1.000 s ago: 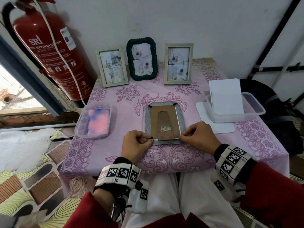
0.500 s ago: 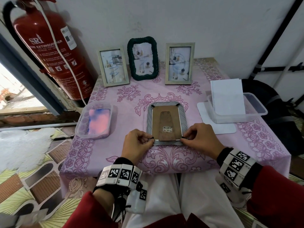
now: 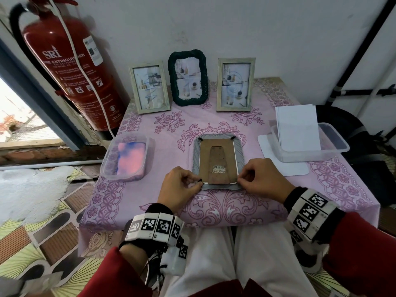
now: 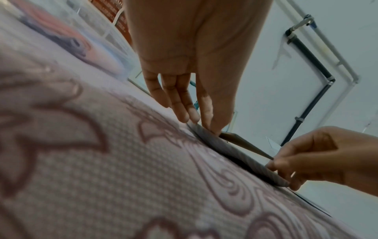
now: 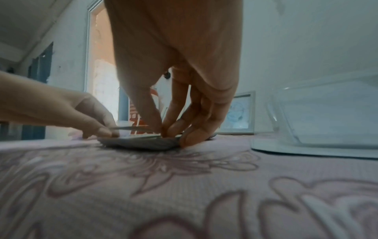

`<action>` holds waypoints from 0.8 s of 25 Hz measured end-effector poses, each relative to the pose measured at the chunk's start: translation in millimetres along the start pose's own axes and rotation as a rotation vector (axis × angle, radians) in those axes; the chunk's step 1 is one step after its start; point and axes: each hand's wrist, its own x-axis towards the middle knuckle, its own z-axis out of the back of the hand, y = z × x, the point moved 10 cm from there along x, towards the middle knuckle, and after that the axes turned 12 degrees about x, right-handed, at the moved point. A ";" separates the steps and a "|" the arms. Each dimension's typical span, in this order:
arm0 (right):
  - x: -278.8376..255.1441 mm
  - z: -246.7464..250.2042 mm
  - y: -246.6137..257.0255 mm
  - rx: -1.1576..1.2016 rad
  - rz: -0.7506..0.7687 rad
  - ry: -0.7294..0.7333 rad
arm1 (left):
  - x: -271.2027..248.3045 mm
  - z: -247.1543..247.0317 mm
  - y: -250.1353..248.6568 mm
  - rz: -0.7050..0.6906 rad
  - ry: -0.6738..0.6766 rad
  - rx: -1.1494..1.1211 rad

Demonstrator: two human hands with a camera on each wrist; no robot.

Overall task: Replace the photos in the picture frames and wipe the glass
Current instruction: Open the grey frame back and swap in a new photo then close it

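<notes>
A grey rope-pattern picture frame (image 3: 240, 155) lies face down at the middle of the pink table. Its brown backing board (image 3: 217, 155) with the stand faces up. My left hand (image 3: 198, 182) pinches the board's near-left corner beside a black tab. My right hand (image 3: 242, 179) pinches the near-right corner. In the left wrist view the board (image 4: 245, 145) stands slightly raised off the frame (image 4: 235, 152) at its near edge. In the right wrist view my right hand (image 5: 169, 131) and left hand (image 5: 106, 129) hold the thin edge above the frame (image 5: 139, 142).
Three photo frames stand along the wall: pale (image 3: 150, 86), dark green (image 3: 188, 77), pale (image 3: 235, 84). A clear tub with a pink and blue cloth (image 3: 128, 157) sits left. A clear tub (image 3: 334, 144) holding white sheets (image 3: 297, 127) sits right. A red fire extinguisher (image 3: 70, 67) hangs far left.
Both hands stay at the frame's near corners, with only small shifts of the fingers. The frame now lies a little straighter on the table.
</notes>
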 end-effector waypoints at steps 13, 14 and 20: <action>5.6 -6.3 3.2 -0.006 0.040 0.060 | 8.3 -6.0 -3.3 -0.020 0.081 0.168; 6.5 -8.2 4.3 -0.006 0.048 0.059 | 8.7 -5.7 -4.7 -0.024 0.084 0.162; 8.5 -10.5 4.6 -0.015 0.031 0.060 | 9.7 -6.7 -5.2 -0.022 0.066 0.109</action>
